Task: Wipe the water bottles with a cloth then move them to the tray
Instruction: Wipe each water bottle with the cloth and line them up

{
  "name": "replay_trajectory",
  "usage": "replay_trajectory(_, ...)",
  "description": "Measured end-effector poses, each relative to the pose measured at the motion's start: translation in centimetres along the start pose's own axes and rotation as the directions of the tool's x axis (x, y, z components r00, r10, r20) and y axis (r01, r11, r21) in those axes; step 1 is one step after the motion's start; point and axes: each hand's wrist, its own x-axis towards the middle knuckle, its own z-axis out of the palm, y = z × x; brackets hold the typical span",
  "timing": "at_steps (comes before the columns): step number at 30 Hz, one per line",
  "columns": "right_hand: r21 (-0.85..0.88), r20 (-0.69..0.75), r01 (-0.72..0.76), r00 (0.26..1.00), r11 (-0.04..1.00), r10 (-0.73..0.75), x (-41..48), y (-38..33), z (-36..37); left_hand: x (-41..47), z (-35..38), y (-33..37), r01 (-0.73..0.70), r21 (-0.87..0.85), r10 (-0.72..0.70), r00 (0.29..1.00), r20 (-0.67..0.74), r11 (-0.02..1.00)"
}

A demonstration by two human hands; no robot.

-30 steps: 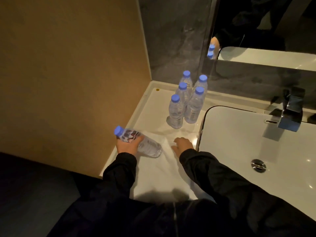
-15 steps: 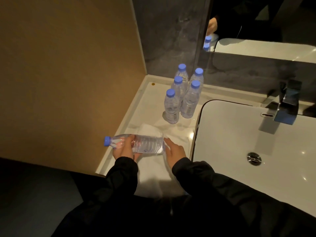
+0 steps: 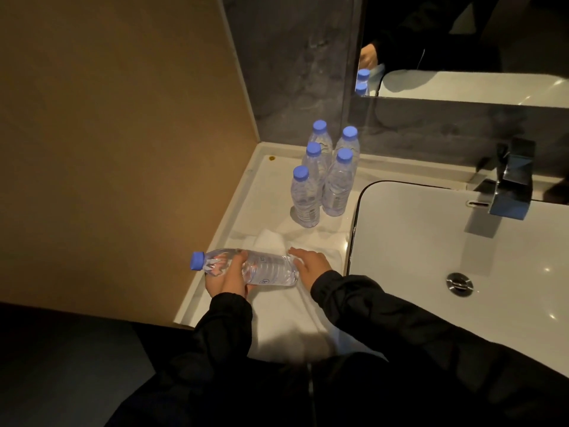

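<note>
My left hand (image 3: 228, 277) grips a clear water bottle (image 3: 264, 271) with a blue cap, held sideways just above the white cloth (image 3: 277, 315), cap pointing left past the counter edge. My right hand (image 3: 311, 265) lies flat with fingers spread at the bottle's base end, over the cloth. Several more blue-capped bottles (image 3: 323, 177) stand upright in a cluster at the back of the white counter (image 3: 264, 192). No tray is visible apart from the rimmed counter surface.
A white sink basin (image 3: 446, 241) with a drain lies to the right, and a dark square tap (image 3: 508, 183) stands behind it. A tan wall closes the left side. A mirror at the back reflects bottle caps and a hand.
The held bottle has turned from tilted to lying level, cap to the left. My right hand has opened flat and moved up to the bottle's base.
</note>
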Motion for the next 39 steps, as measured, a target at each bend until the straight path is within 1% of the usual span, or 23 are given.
replay_trajectory(2,-0.006,-0.018,0.025,1.000,1.000,-0.025,-0.9,0.2,0.2,0.0,0.5,-0.1,0.001,-0.016,-0.001,0.999,-0.036,1.000)
replay_trajectory(3,-0.040,-0.011,0.062,0.998,0.997,-0.063,-1.5,0.5,0.5,-0.1,0.7,0.0,0.005,-0.025,-0.006,0.999,-0.052,1.000)
replay_trajectory(6,-0.275,0.118,0.189,0.980,0.943,-0.162,-2.9,0.8,2.0,0.3,0.8,0.2,0.032,-0.067,-0.038,0.995,-0.094,0.997)
replay_trajectory(7,-0.291,0.134,0.198,0.977,0.936,-0.165,-3.2,0.7,2.4,0.6,0.8,0.3,0.040,-0.073,-0.047,0.994,-0.094,0.996)
replay_trajectory(8,-0.276,0.117,0.193,0.979,0.942,-0.166,-3.2,0.6,2.6,0.8,0.7,0.4,0.043,-0.082,-0.049,0.995,-0.082,0.996)
replay_trajectory(10,-0.194,0.036,0.144,0.990,0.971,-0.139,-2.6,0.5,2.3,0.9,0.4,0.7,0.053,-0.082,-0.057,0.997,-0.053,0.995)
replay_trajectory(12,-0.062,-0.019,0.054,0.998,0.997,-0.056,-1.4,0.4,1.5,0.8,-0.1,0.7,0.083,-0.046,-0.085,0.996,-0.035,0.995)
replay_trajectory(14,0.121,-0.040,-0.052,0.998,0.991,0.058,-0.4,0.2,0.7,0.5,-0.7,0.6,0.124,-0.027,-0.125,0.992,-0.030,0.992)
replay_trajectory(15,0.246,-0.042,-0.109,0.992,0.963,0.123,-0.1,0.0,0.5,0.5,-0.8,0.5,0.140,-0.034,-0.141,0.990,-0.026,0.990)
replay_trajectory(17,0.467,-0.018,-0.193,0.974,0.863,0.227,0.2,-0.3,0.4,0.6,-0.8,0.5,0.164,-0.075,-0.167,0.986,-0.027,0.984)
replay_trajectory(19,0.535,-0.004,-0.236,0.960,0.811,0.282,0.2,-0.2,0.8,0.8,-0.5,0.4,0.172,-0.107,-0.178,0.983,-0.045,0.979)
replay_trajectory(21,0.539,-0.008,-0.256,0.951,0.802,0.309,0.2,-0.1,1.3,1.0,-0.1,0.2,0.173,-0.156,-0.186,0.980,-0.073,0.972)
replay_trajectory(23,0.492,-0.012,-0.261,0.952,0.831,0.306,0.0,-0.4,1.2,1.6,0.5,0.0,0.163,-0.186,-0.182,0.979,-0.091,0.969)
replay_trajectory(25,0.382,-0.020,-0.236,0.964,0.894,0.263,0.1,-0.4,1.1,2.3,1.6,0.4,0.089,-0.171,-0.109,0.988,-0.112,0.981)
replay_trajectory(27,0.229,-0.047,-0.178,0.980,0.957,0.194,0.2,-0.3,0.7,3.7,3.0,1.3,-0.051,-0.033,0.046,0.989,-0.141,0.998)
replay_trajectory(28,0.162,-0.065,-0.152,0.984,0.975,0.164,0.4,-0.2,0.4,4.1,3.8,1.9,-0.112,0.038,0.116,0.986,-0.122,0.993)
replay_trajectory(30,0.035,-0.082,-0.137,0.987,0.990,0.140,0.9,0.5,-0.4,4.9,5.5,3.3,-0.200,0.128,0.205,0.979,-0.024,0.971)
replay_trajectory(33,-0.223,-0.043,-0.130,0.991,0.966,0.123,1.5,2.3,-1.6,6.0,8.1,5.7,-0.297,0.199,0.269,0.951,0.153,0.934)
replay_trajectory(34,-0.306,-0.018,-0.121,0.992,0.944,0.121,1.6,2.8,-2.0,6.8,9.1,6.3,-0.338,0.264,0.289,0.935,0.207,0.904)
replay_trajectory(36,-0.441,0.031,-0.095,0.992,0.892,0.122,1.9,3.7,-2.7,8.3,10.8,7.3,-0.426,0.413,0.328,0.899,0.289,0.805)
replay_trajectory(38,-0.542,0.062,-0.057,0.992,0.838,0.108,2.3,4.1,-3.2,9.4,12.1,7.7,-0.469,0.522,0.335,0.881,0.334,0.712)
replay_trajectory(39,-0.586,0.067,-0.031,0.994,0.810,0.087,2.4,4.2,-3.2,9.9,12.6,7.8,-0.465,0.560,0.321,0.884,0.341,0.686)
